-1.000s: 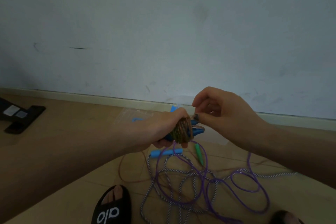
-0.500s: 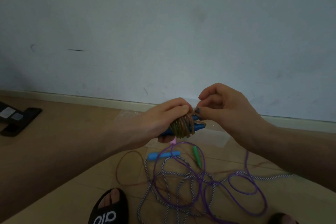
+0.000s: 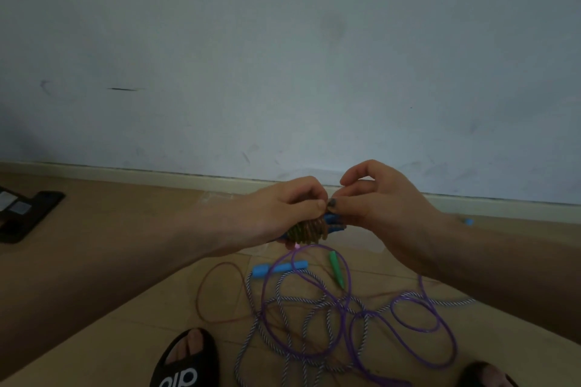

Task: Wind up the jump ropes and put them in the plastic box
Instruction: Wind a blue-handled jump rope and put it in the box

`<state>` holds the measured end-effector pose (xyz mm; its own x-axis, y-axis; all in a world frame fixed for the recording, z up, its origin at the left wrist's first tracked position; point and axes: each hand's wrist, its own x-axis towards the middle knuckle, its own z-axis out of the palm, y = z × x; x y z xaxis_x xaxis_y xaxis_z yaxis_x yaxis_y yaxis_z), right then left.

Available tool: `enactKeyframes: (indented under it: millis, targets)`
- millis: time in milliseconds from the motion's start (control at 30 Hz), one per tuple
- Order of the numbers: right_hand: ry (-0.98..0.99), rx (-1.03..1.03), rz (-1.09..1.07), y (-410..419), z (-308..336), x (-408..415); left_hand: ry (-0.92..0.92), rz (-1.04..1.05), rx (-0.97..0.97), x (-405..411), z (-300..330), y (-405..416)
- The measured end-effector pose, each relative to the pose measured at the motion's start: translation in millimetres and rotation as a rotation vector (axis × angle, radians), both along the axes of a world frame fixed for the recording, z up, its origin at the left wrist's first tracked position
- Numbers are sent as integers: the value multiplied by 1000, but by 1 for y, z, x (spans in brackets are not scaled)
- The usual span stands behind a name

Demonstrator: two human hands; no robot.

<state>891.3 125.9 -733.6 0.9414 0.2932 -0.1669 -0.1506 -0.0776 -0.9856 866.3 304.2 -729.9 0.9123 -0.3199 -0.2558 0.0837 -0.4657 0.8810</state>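
The left hand (image 3: 283, 210) grips the wound brown jump rope (image 3: 309, 231) on its blue handles (image 3: 334, 223); the right hand (image 3: 374, 201) pinches the loose end. The cord looks springy: hold across the coils.

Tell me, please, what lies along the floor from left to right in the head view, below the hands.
Black sandal → thin red rope loop → light blue handle → green handle → purple rope loop at far right.
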Motion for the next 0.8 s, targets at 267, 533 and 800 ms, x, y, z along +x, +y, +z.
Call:
enactKeyframes:
  millis: [267, 533, 800]
  targets:
    - [-102, -60, 59, 0, -1, 2, 13, -25, 26, -2, 7, 0]
    - [-142, -112, 27, 0, -8, 3, -22, 78, 43, -6, 5, -7]
    - [-185, -304, 51, 2, -10, 5, -121, 110, 80, -4, -2, -8]
